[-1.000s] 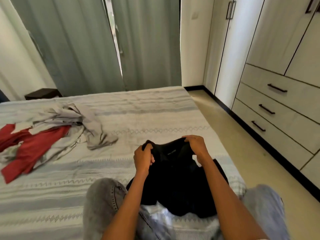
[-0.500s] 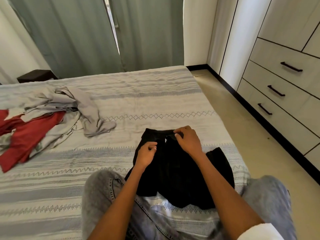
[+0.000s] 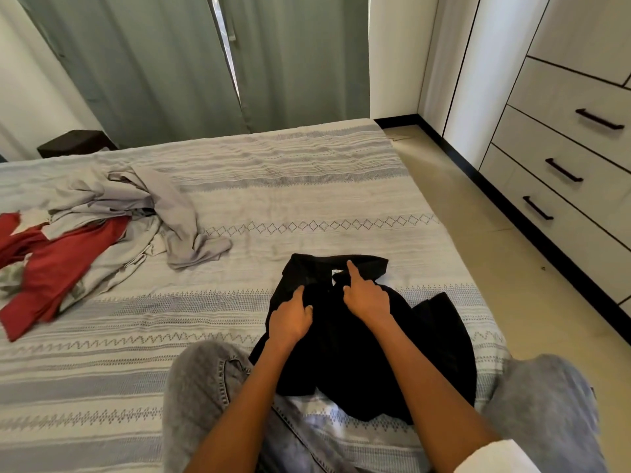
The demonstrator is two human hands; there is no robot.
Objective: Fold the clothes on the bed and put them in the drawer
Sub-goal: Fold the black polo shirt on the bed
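Note:
A black garment (image 3: 358, 353) lies crumpled on the bed (image 3: 307, 199) between my knees, its collar end pointing away from me. On the garment's left part sits my left hand (image 3: 290, 319), thumb out, fingers curled into the fabric. My right hand (image 3: 367, 297) rests on the upper middle, its straight index finger pressing near the collar. A pile of grey clothes (image 3: 136, 206) and a red garment (image 3: 58, 264) lies at the bed's left. Closed drawers (image 3: 563, 172) with black handles stand at the right.
My knees in grey jeans (image 3: 205, 387) frame the black garment. A strip of beige floor (image 3: 478, 216) runs between the bed and the drawers. Green curtains (image 3: 170, 63) hang behind the bed, and a dark stool (image 3: 75, 143) stands at the far left.
Both hands lowered the black garment from the air onto the bed. The right hand let go of its pinch and now presses with one finger. My view tilted down.

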